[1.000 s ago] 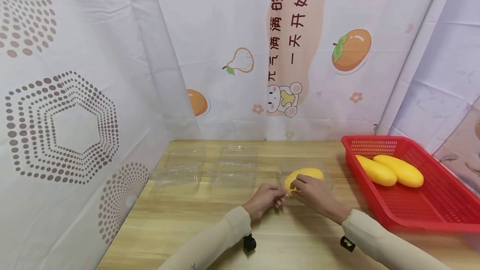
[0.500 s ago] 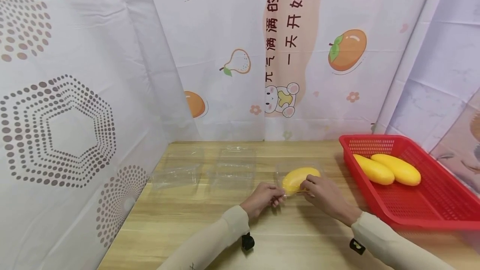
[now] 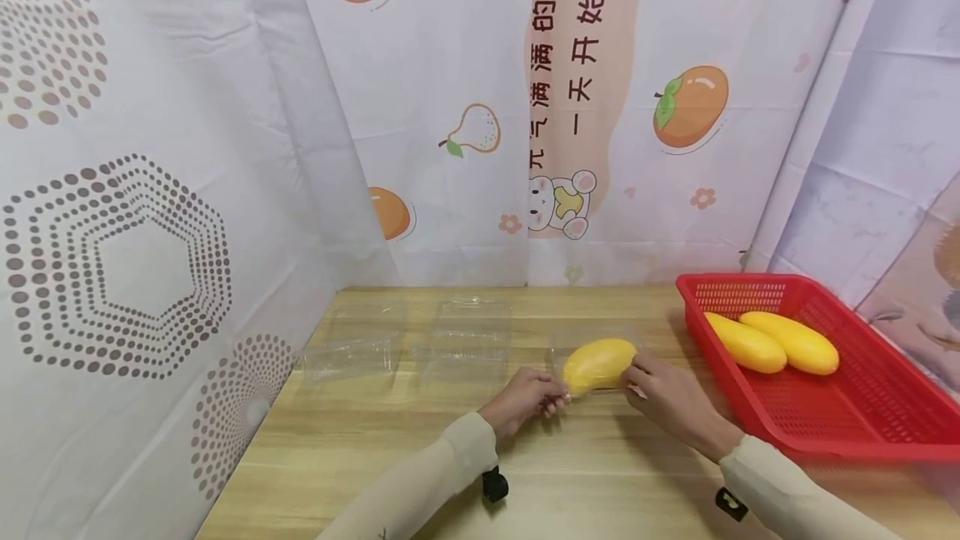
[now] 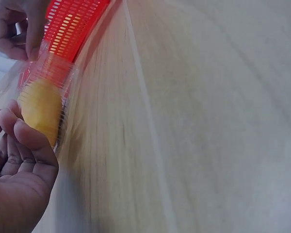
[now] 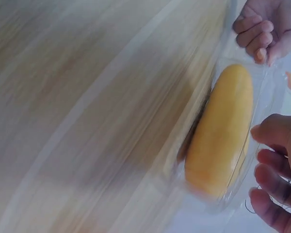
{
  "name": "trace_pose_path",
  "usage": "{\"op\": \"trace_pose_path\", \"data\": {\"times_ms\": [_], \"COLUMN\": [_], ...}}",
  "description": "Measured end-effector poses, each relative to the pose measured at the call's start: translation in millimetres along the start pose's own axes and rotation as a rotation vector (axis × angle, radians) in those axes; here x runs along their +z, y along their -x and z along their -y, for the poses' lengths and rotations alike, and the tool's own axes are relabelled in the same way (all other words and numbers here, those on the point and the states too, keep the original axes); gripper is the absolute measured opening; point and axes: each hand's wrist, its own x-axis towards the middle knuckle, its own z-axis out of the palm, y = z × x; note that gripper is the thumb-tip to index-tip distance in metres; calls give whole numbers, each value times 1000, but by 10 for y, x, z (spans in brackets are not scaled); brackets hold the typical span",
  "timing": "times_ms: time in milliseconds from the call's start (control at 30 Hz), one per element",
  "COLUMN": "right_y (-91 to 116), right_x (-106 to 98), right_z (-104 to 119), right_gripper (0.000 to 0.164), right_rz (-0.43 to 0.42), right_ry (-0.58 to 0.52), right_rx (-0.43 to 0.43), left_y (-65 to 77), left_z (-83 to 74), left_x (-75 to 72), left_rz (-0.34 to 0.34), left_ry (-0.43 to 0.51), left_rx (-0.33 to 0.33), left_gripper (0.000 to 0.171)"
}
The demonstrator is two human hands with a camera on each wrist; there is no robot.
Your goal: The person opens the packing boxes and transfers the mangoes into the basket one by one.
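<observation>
A long yellow fruit, mango-like in shape (image 3: 600, 363), lies in a clear plastic box (image 3: 557, 352) on the table. My left hand (image 3: 525, 398) pinches the near left corner of this box, thumb against the index finger. In the left wrist view the ribbed clear wall (image 4: 63, 73) of the box rises beside the fruit. At the near right part of the box is my right hand (image 3: 675, 402). In the right wrist view the right thumb (image 5: 271, 131) is right at the box's edge, and the other fingers (image 5: 266, 179) are spread and loosely bent beside it.
To the right stands a red perforated basket (image 3: 795, 445) with two similar yellow fruits (image 3: 795, 342). Two more clear plastic boxes (image 3: 465, 344) (image 3: 352, 352) sit to the left on the wooden table (image 3: 360, 457). Printed curtains (image 3: 450, 48) enclose the back and sides.
My right hand has slid right along the near edge of the box, uncovering more of the yellow fruit. The left hand keeps its pinch at the near left corner.
</observation>
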Motion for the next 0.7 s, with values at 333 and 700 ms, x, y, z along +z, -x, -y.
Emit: {"op": "trace_pose_path", "data": {"times_ms": [333, 700], "right_y": [126, 96], "right_x": [1, -25], "right_z": [-114, -116], "right_gripper": [23, 23], "right_rz": [-65, -103], "right_ry": [42, -24], "right_rx": [5, 111], "left_y": [27, 18], "left_z": [-16, -12], "left_x": [-26, -14], "left_rz": [3, 8], "left_ry": [-29, -28], "left_rx": [-8, 11], "left_gripper": [18, 19]}}
